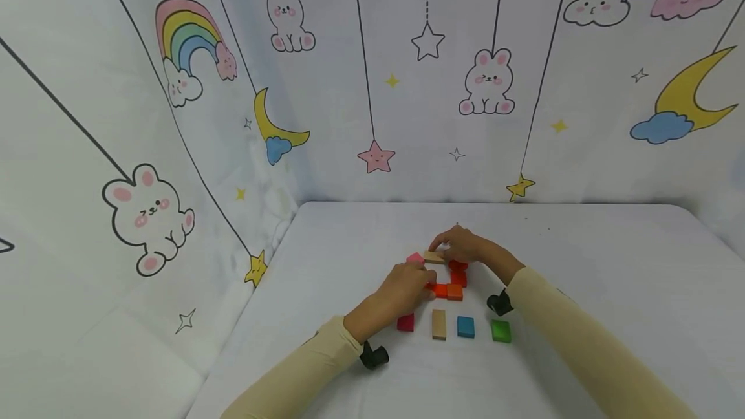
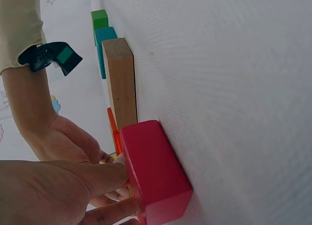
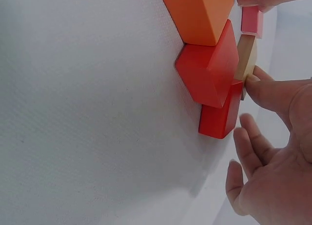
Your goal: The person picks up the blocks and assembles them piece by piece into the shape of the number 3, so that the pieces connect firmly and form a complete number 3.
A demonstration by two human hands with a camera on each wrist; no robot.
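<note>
Colored blocks form a ring on the white table. My right hand [image 1: 462,244] is at its far side, thumb and forefinger pinching a plain wooden block [image 3: 246,56], the other fingers loosely spread. My left hand [image 1: 404,286] covers the ring's left side, fingertips close to an orange block [image 1: 440,290] and below a pink block [image 1: 415,257]; what lies under its fingers is mostly hidden, and I cannot tell if they grip it. Red blocks [image 3: 209,71] make the right side, touching another orange block [image 3: 200,12] at the near corner.
Nearer me stands a row of separate blocks: crimson [image 2: 156,171], wooden [image 1: 439,324], blue [image 1: 465,326] and green [image 1: 501,331]. The crimson one lies just below my left hand. Black wrist cameras [image 1: 374,356] hang under both sleeves. A patterned curtain [image 1: 337,83] rises behind the table.
</note>
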